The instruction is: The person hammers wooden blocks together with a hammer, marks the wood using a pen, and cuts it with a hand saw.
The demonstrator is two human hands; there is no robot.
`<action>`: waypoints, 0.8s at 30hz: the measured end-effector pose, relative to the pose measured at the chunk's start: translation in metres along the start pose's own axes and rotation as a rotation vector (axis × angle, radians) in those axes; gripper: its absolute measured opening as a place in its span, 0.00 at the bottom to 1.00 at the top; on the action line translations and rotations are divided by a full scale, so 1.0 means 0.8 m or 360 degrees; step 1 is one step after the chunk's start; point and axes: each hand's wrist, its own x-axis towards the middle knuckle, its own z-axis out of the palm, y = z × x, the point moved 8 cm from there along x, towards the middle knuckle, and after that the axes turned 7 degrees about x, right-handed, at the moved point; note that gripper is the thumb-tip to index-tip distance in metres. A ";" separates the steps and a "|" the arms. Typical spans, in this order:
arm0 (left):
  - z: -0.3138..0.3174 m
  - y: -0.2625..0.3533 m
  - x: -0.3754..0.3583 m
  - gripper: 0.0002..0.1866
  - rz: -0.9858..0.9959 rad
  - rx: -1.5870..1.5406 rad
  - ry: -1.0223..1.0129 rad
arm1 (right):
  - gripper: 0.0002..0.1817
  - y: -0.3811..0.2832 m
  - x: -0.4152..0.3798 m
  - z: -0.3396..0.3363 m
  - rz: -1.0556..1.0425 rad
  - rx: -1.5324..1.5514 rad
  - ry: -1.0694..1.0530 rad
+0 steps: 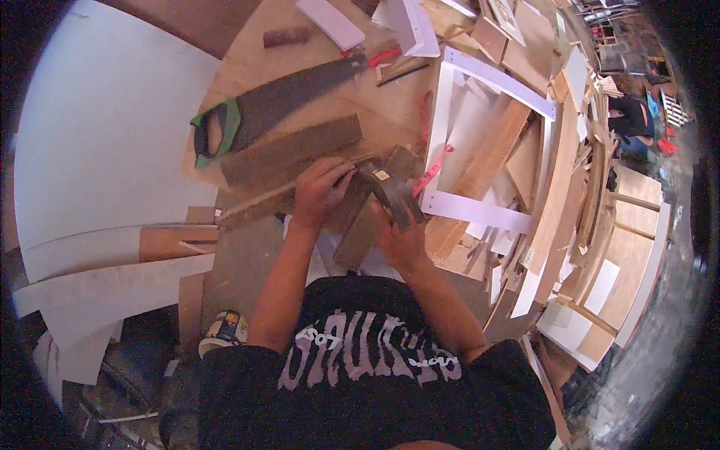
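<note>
- Left hand [321,189]: over the work surface, fingers bent down by the thin wood strip [259,201]; cannot tell if it grips the strip or only rests there.
- Right hand [401,241]: closed around the lower part of a dark curved tool [397,201]; exact tool type unclear.
- Tool location: in front of the chest, to the right of the left hand, tilted, pale label on its upper part.
- Short wood piece [351,238]: slanted between the two forearms, below the tool; contact with the tool cannot be told.
- Dark plank [300,148]: flat, just beyond the left hand.
- Handsaw [292,99]: flat beyond the plank, green-edged handle [234,127] to the left, blade running away to the right.
- Brown block [286,37]: far side of the surface, beyond the saw.
- White frame [480,212]: to the right of the tool, wood scraps inside it; red strap [433,172] near its left side.
- Large white panel [112,127]: left side.
- Tub [229,330]: near the left elbow.
- Another person [628,116]: far right, well apart.
</note>
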 end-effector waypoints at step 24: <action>0.023 -0.014 -0.010 0.07 -0.0040 0.0152 -0.0049 | 0.12 0.014 -0.012 0.007 -0.0040 -0.0013 0.0025</action>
